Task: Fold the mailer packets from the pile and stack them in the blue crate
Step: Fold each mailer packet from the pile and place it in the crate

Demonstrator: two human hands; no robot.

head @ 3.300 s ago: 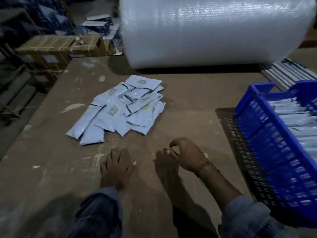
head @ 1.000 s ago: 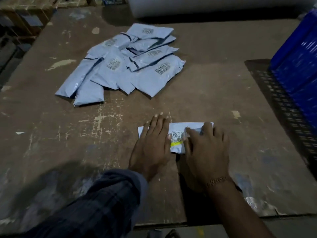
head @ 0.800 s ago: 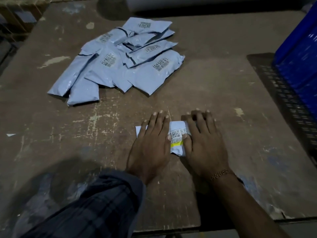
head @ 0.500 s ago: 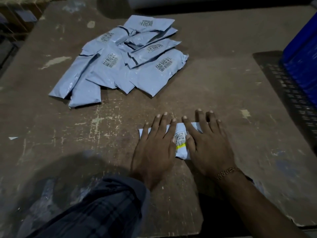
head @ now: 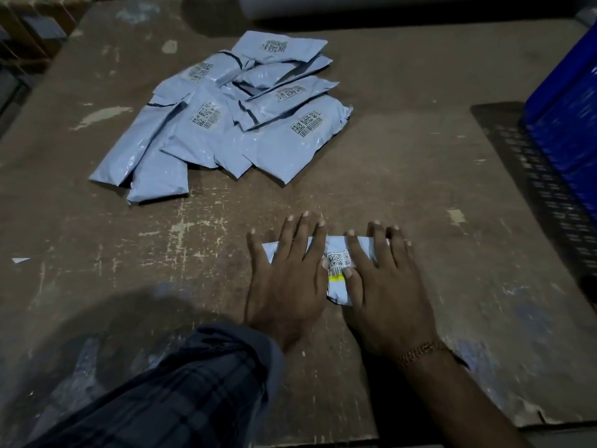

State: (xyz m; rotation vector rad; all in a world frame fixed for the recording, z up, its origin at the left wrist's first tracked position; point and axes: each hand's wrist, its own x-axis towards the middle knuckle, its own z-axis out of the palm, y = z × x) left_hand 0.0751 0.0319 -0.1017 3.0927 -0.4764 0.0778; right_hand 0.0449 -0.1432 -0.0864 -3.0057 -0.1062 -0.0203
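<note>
One pale blue mailer packet (head: 337, 270) lies folded on the table near me, its barcode label and a yellow strip showing between my hands. My left hand (head: 286, 279) presses flat on its left part with straight fingers. My right hand (head: 384, 286) presses flat on its right part, fingers spread. Most of the packet is hidden under my palms. The pile of mailer packets (head: 226, 118) lies farther back on the left. A corner of the blue crate (head: 568, 108) shows at the right edge.
The worn brown table (head: 403, 156) has a chipped front edge at the lower right. A dark perforated mat (head: 529, 176) lies under the crate. The bottom of a bubble-wrap roll (head: 387, 4) is at the top. Cardboard boxes (head: 29, 30) stand at the top left.
A packet has been brought from the pile to the near table and folded. Over the last second my hands have pressed it flat, the right hand sliding slightly outward along it.
</note>
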